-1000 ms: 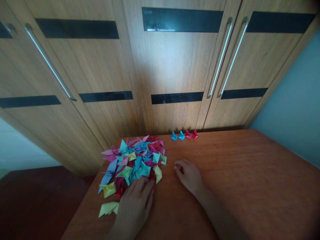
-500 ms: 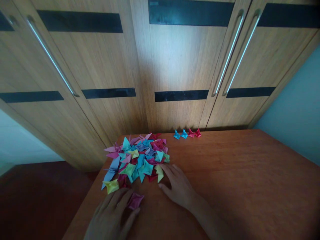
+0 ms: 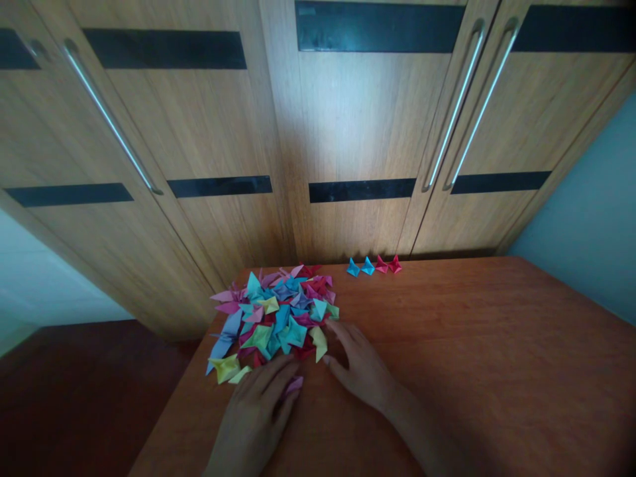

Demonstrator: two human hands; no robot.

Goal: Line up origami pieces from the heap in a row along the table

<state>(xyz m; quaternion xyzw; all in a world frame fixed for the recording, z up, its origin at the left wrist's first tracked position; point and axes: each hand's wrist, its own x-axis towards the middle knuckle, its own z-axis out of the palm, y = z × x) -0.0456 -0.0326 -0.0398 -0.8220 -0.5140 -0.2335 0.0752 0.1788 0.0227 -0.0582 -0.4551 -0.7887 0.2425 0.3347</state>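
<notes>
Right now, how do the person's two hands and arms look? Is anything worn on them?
Both hands are bare: the left hand and the right hand show no gloves, and I see no rings. The right forearm is uncovered as far as the picture's edge, with no sleeve, watch or bracelet visible. Little of the left arm shows past the wrist, and the light is dim, so small details may be missed.

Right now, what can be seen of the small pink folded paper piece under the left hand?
The pink folded paper piece is a small origami unit of thin coloured paper with creased, pointed flaps. It lies flat on the wooden table, just apart from the near edge of the multicoloured pile of folded paper pieces. The left hand rests over it, fingers spread across its left part, so only its right side shows. The right hand is close by but not touching it.
</notes>
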